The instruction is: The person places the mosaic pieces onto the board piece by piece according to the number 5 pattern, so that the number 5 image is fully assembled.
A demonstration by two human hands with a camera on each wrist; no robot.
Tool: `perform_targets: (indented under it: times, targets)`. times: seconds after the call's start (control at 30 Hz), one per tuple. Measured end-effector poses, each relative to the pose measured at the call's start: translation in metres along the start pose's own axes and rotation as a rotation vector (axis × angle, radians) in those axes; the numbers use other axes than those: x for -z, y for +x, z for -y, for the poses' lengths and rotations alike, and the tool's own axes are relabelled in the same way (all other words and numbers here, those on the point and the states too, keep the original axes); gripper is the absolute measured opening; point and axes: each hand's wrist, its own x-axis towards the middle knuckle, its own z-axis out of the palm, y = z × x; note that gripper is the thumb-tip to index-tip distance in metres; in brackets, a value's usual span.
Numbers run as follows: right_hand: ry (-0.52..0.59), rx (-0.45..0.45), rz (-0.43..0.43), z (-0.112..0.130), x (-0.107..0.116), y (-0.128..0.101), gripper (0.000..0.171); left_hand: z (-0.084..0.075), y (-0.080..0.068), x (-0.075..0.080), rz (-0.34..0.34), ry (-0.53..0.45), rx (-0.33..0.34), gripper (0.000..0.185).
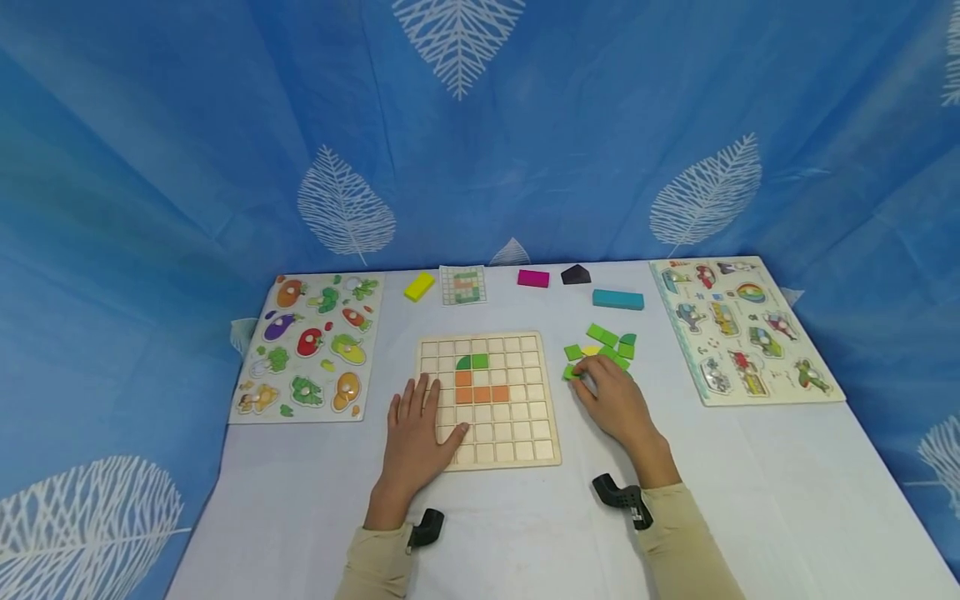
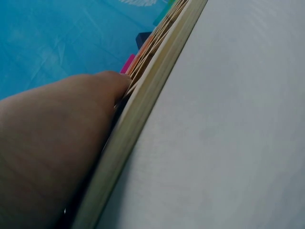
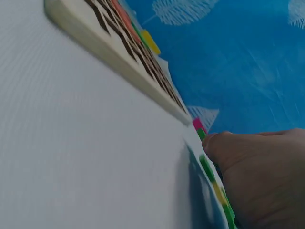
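A wooden grid board lies in the middle of the table, with several orange tiles, a green square tile and a dark green quarter-round tile in its cells. My left hand rests on the board's left side, fingers spread and thumb across the lower cells. To the right of the board, my right hand pinches a small green tile between thumb and fingers. Around its fingertips lie several loose green tiles and a yellow piece, partly covered by the hand.
Behind the board lie a yellow block, a pattern card, a magenta block, a black block and a teal block. A vegetable puzzle is at the left, a vehicle puzzle at the right.
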Motion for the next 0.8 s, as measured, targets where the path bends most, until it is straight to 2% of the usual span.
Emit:
perform_targets:
  times: [0.1,0.43,0.6,0.8]
  targets:
    - [0.028,0.052,0.022,0.011,-0.002,0.011,0.015,0.0,0.0,0.001,0.003,-0.007,0.005,0.086]
    - [0.081,0.168,0.193,0.049,-0.022,0.053,0.017,0.0,0.001,0.0,0.03,-0.007,0.009,0.086]
    - [0.08,0.226,0.227,0.063,-0.031,0.066,0.017,0.0,0.001,0.0,0.024,-0.001,0.012,0.086]
    - [0.033,0.266,0.25,0.068,-0.039,0.072,0.017,0.0,0.001,0.001,0.025,-0.001,0.015,0.087]
